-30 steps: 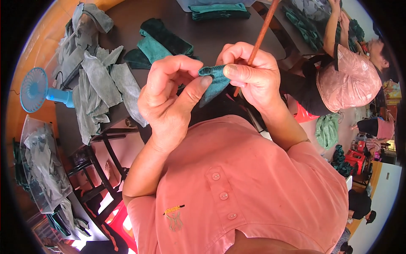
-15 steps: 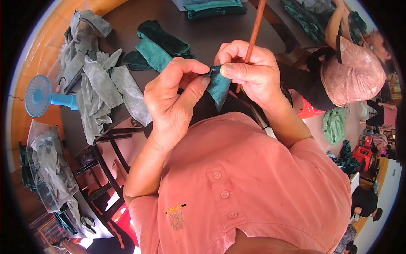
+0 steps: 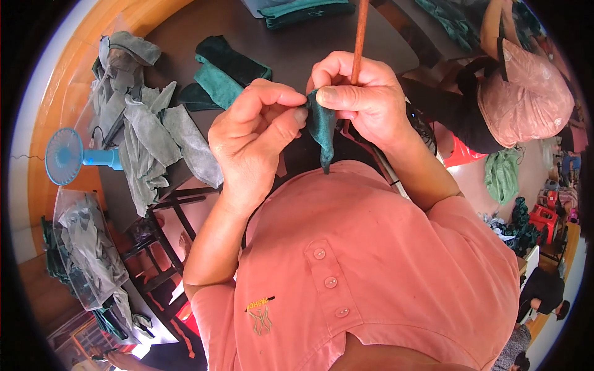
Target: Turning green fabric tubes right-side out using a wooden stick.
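Observation:
My left hand (image 3: 250, 139) and my right hand (image 3: 359, 96) meet in front of my chest over a dark table (image 3: 291, 55). Both pinch a small dark green cloth piece (image 3: 323, 133) that hangs down between them. My right hand also grips a thin brown wooden stick (image 3: 359, 34) that points up and away, its lower end hidden in the cloth and fingers. My left thumb and forefinger press the cloth's edge.
More green cloth pieces (image 3: 226, 71) lie on the table beyond my hands, with a heap of grey cloth pieces (image 3: 145, 133) to the left. A small blue fan (image 3: 68, 157) stands at the far left. A person in pink (image 3: 526, 93) sits at the right.
Both hands have stayed together on the green cloth piece. The cloth now hangs lower and straighter, and the stick stands more upright.

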Motion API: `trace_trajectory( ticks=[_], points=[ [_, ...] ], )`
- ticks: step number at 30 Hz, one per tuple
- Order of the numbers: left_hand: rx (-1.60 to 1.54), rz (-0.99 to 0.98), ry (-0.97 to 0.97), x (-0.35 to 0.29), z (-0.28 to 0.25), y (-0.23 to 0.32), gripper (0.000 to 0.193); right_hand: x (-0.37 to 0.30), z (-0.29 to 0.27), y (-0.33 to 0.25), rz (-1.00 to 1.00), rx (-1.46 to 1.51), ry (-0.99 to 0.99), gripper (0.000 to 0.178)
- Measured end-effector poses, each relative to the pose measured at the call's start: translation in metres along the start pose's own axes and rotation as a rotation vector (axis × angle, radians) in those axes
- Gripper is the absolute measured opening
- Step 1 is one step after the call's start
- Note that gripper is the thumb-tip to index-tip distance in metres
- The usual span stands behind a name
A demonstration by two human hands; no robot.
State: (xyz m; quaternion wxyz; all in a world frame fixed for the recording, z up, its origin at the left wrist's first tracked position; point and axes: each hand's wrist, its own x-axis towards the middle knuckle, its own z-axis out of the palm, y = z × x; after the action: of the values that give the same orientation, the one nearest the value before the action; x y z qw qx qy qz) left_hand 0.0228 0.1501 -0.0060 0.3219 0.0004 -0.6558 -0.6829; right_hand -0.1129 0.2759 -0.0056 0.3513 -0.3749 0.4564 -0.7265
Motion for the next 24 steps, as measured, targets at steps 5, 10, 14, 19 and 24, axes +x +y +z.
trace_trajectory(
  ticks=[5,10,14,19,24],
  points=[
    [-0.078,-0.213,0.052,0.007,0.002,0.004,0.014,-0.001,-0.009,0.004,0.002,-0.004,0.034,0.013],
    [-0.068,-0.213,0.064,0.010,0.010,0.001,0.011,-0.001,-0.013,0.006,0.039,-0.007,0.032,0.014],
    [-0.108,-0.241,0.040,0.012,-0.002,0.005,0.010,-0.002,-0.015,0.013,-0.029,-0.029,0.044,0.013],
    [0.002,-0.495,0.093,0.024,0.005,0.016,0.008,-0.001,-0.013,0.010,0.058,-0.083,0.026,0.012],
    [0.393,-0.380,-0.120,0.034,0.008,0.030,0.011,0.004,-0.019,0.019,0.003,0.022,-0.036,0.015]
  ],
)
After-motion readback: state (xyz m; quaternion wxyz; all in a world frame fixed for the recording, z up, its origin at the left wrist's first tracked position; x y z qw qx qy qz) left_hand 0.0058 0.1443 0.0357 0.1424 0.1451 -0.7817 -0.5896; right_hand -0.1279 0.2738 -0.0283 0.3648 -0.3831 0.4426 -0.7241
